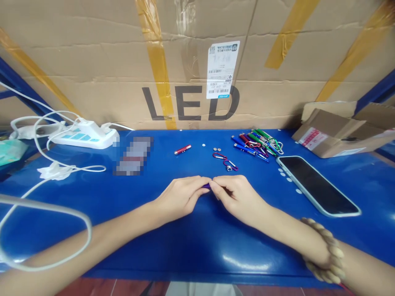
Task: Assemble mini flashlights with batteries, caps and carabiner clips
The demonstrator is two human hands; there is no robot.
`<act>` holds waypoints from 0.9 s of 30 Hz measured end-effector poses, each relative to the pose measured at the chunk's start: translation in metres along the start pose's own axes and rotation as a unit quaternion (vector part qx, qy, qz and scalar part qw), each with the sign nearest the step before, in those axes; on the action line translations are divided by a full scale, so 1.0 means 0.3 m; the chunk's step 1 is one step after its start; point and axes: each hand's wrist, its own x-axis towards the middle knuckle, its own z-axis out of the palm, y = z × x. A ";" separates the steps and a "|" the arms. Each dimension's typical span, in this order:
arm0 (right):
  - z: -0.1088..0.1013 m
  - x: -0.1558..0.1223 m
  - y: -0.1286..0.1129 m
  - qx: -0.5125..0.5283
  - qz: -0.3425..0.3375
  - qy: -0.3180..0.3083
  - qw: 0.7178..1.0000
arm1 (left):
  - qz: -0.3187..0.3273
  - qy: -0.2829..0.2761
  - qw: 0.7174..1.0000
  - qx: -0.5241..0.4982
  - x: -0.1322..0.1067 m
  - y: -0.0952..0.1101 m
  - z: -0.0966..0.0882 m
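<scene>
Above the middle of the blue table, my left hand [179, 195] and my right hand [239, 197] meet fingertip to fingertip. Both are closed in a pinch on a small purple flashlight [206, 186], mostly hidden by the fingers. Beyond them lies a red mini flashlight [183, 149]. To its right are small round button cells [217, 149], a red carabiner clip [219, 156] and a purplish carabiner clip [233, 166] with a small silver end piece [228, 168] beside it. Farther right, several blue, red and green mini flashlights [254, 142] with clips form a pile.
A phone [317, 185] lies at the right, with small pale discs [298, 191] along its left edge. Behind it stands an open cardboard box [327, 142]. A white power strip [83, 139] and looping cables [89, 224] occupy the left. A large carton [108, 61] rises behind the table.
</scene>
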 end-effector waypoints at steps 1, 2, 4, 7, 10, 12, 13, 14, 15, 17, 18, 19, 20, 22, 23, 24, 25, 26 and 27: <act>-0.002 0.006 0.005 0.011 0.015 -0.011 1.000 | -0.012 0.007 1.000 -0.011 0.003 -0.001 0.002; -0.005 0.011 0.010 0.019 0.030 -0.022 0.999 | -0.027 0.013 0.999 -0.025 0.006 -0.002 0.003; -0.014 0.023 0.018 0.027 0.051 -0.043 0.997 | -0.058 0.020 0.997 -0.053 0.013 -0.002 0.004; -0.034 0.037 0.025 0.039 0.067 -0.060 0.995 | -0.077 0.031 0.994 -0.075 0.020 -0.003 0.003; -0.051 0.042 0.030 0.046 0.078 -0.095 0.991 | -0.053 0.060 0.994 -0.072 0.019 -0.004 0.003; -0.058 0.038 0.032 0.011 0.075 -0.110 0.991 | -0.028 0.086 0.995 -0.046 0.012 -0.005 0.007; -0.059 0.035 0.032 -0.021 0.067 -0.107 0.992 | -0.014 0.098 0.995 -0.027 0.007 -0.006 0.010; -0.058 0.032 0.031 -0.056 0.054 -0.098 0.992 | 0.002 0.109 0.994 -0.006 0.002 -0.006 0.013; -0.056 0.028 0.029 -0.087 0.041 -0.087 0.992 | 0.018 0.119 0.993 0.016 -0.003 -0.007 0.016; -0.046 0.024 0.025 -0.104 0.033 -0.073 0.991 | 0.048 0.128 0.989 0.055 -0.011 -0.007 0.022; -0.040 0.023 0.023 -0.082 0.046 -0.076 0.993 | 0.058 0.128 0.988 0.069 -0.013 -0.006 0.023; -0.034 0.024 0.021 -0.041 0.070 -0.087 0.993 | 0.061 0.126 0.987 0.078 -0.013 -0.006 0.024; -0.030 0.025 0.019 0.010 0.099 -0.104 0.990 | 0.056 0.121 0.988 0.078 -0.012 -0.005 0.024; -0.027 0.029 0.019 0.087 0.140 -0.135 0.977 | 0.022 0.107 0.993 0.052 -0.005 -0.004 0.021; -0.030 0.032 0.020 0.085 0.140 -0.134 0.977 | -0.001 0.102 0.994 0.027 0.001 -0.003 0.017; -0.036 0.034 0.023 0.049 0.125 -0.112 0.985 | -0.024 0.097 0.995 -0.002 0.007 -0.003 0.013; -0.045 0.035 0.028 -0.010 0.093 -0.077 0.993 | -0.045 0.088 0.995 -0.032 0.014 -0.002 0.007; -0.056 0.036 0.034 -0.076 0.048 -0.041 0.995 | -0.062 0.076 0.993 -0.063 0.021 -0.002 -0.001; -0.069 0.036 0.040 -0.136 -0.006 -0.017 0.991 | -0.076 0.053 0.992 -0.090 0.027 -0.001 -0.009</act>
